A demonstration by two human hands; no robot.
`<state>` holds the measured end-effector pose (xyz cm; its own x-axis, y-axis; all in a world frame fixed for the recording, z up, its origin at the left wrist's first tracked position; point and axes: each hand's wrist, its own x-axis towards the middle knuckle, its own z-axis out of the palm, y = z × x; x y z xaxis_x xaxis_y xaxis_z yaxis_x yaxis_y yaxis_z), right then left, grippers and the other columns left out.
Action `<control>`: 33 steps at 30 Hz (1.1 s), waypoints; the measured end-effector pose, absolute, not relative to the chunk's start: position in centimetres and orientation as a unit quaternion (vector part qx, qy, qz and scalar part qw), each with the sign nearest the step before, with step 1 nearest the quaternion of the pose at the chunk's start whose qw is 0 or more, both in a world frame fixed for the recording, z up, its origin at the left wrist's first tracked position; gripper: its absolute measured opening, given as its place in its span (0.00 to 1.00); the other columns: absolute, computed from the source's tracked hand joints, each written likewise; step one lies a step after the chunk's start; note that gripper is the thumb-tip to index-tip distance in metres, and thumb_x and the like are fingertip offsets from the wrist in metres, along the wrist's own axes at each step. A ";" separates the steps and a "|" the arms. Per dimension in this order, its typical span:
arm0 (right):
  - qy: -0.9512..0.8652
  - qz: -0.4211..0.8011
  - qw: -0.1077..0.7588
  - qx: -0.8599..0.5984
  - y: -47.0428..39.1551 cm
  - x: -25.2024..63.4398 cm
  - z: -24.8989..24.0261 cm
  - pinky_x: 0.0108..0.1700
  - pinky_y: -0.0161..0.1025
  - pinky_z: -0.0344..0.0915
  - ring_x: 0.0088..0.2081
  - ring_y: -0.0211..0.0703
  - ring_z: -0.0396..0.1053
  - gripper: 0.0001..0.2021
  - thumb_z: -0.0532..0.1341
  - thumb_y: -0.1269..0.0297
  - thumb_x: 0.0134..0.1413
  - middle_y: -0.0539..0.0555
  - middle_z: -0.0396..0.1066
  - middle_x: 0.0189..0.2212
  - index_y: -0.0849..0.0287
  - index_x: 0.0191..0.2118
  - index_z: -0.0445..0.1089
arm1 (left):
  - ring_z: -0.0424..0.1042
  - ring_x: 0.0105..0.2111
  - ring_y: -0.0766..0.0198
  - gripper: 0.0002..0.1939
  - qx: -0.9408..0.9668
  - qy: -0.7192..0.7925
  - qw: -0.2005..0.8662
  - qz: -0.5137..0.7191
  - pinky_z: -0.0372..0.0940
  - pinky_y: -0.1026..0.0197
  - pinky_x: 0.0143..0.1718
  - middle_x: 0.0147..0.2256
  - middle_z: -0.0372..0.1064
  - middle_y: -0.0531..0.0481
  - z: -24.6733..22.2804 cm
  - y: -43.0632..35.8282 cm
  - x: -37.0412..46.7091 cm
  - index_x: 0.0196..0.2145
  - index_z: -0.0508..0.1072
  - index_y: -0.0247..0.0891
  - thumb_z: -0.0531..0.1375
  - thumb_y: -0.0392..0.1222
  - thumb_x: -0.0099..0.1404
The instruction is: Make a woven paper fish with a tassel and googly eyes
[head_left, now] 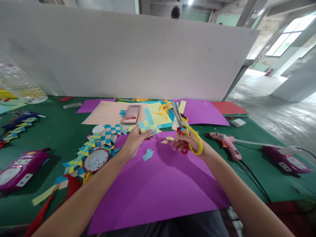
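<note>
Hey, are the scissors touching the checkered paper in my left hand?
Apart. The head view shows a plain gap between the scissors, held in your right hand, and the checkered paper in your left hand.

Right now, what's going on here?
Someone's doing papercraft. The left hand holds a blue-and-yellow woven paper; the right hand holds scissors, blades pointing up and away. Below, a blue scrap lies on the purple sheet. The glue gun rests on the table, off to the right.
</note>
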<state>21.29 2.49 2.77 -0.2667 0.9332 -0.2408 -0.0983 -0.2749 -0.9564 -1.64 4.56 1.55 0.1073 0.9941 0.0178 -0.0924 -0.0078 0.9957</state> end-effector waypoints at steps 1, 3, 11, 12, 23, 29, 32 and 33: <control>-0.458 0.647 0.400 -0.459 2.6 21.7 2.8 0.18 0.33 0.64 0.19 0.40 0.70 0.14 0.70 0.53 0.41 0.52 0.72 0.19 0.58 0.21 0.69 | 0.72 0.33 0.65 0.21 0.509 0.440 0.549 0.496 0.65 0.64 0.34 0.39 0.76 0.48 1.6 4.6 -1.7 0.43 0.74 0.35 0.68 0.46 0.53; -0.464 0.635 0.417 -0.456 2.8 22.6 3.2 0.16 0.31 0.60 0.16 0.36 0.66 0.17 0.68 0.51 0.45 0.52 0.69 0.15 0.58 0.20 0.69 | 0.73 0.36 0.63 0.21 0.505 0.433 0.555 0.499 0.66 0.63 0.36 0.42 0.75 0.47 1.6 4.5 -1.6 0.44 0.73 0.36 0.68 0.47 0.55; -0.451 0.623 0.503 -0.393 4.0 21.2 4.7 0.33 0.40 0.71 0.35 0.45 0.74 0.15 0.71 0.54 0.41 0.54 0.76 0.32 0.58 0.30 0.70 | 0.71 0.32 0.64 0.19 0.511 0.428 0.564 0.486 0.66 0.63 0.33 0.36 0.74 0.47 1.7 4.1 -1.4 0.40 0.73 0.34 0.67 0.49 0.55; -0.460 0.623 0.498 -0.391 4.1 20.5 4.5 0.31 0.39 0.70 0.32 0.43 0.73 0.15 0.71 0.56 0.41 0.53 0.75 0.30 0.58 0.30 0.69 | 0.71 0.32 0.64 0.19 0.526 0.431 0.559 0.475 0.66 0.63 0.33 0.35 0.74 0.47 1.6 4.0 -1.3 0.40 0.73 0.33 0.67 0.50 0.55; -0.436 0.600 0.558 -0.372 4.0 18.2 2.4 0.23 0.34 0.60 0.19 0.34 0.64 0.13 0.70 0.62 0.42 0.45 0.66 0.19 0.57 0.27 0.63 | 0.73 0.36 0.58 0.22 0.676 0.485 0.393 0.392 0.67 0.58 0.39 0.34 0.75 0.47 1.0 3.3 -1.1 0.37 0.73 0.35 0.52 0.57 0.67; -0.318 0.593 0.640 -0.372 6.5 22.1 1.4 0.25 0.33 0.65 0.24 0.34 0.68 0.15 0.72 0.65 0.38 0.43 0.68 0.21 0.55 0.28 0.64 | 0.58 0.62 0.54 0.21 0.867 0.412 0.154 0.234 0.51 0.47 0.63 0.59 0.64 0.45 1.1 2.2 -0.4 0.56 0.68 0.41 0.50 0.51 0.71; -0.295 0.604 0.654 -0.348 7.6 23.6 0.4 0.27 0.35 0.68 0.26 0.36 0.70 0.15 0.72 0.65 0.38 0.43 0.69 0.22 0.55 0.26 0.64 | 0.47 0.66 0.52 0.29 0.920 0.339 0.140 0.135 0.42 0.42 0.66 0.65 0.53 0.44 0.8 2.1 0.8 0.64 0.57 0.40 0.50 0.55 0.70; -0.295 0.609 0.654 -0.337 7.8 23.9 0.1 0.28 0.35 0.68 0.27 0.36 0.70 0.14 0.72 0.65 0.38 0.43 0.70 0.22 0.54 0.26 0.64 | 0.47 0.66 0.53 0.31 0.927 0.326 0.144 0.116 0.41 0.42 0.66 0.65 0.51 0.43 0.7 2.1 1.2 0.65 0.55 0.39 0.49 0.56 0.70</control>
<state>23.87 7.79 0.14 0.0831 0.9962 -0.0242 -0.5986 0.0305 -0.8005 1.23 2.05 0.69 0.7611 0.6372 0.1214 0.5705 -0.7466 0.3423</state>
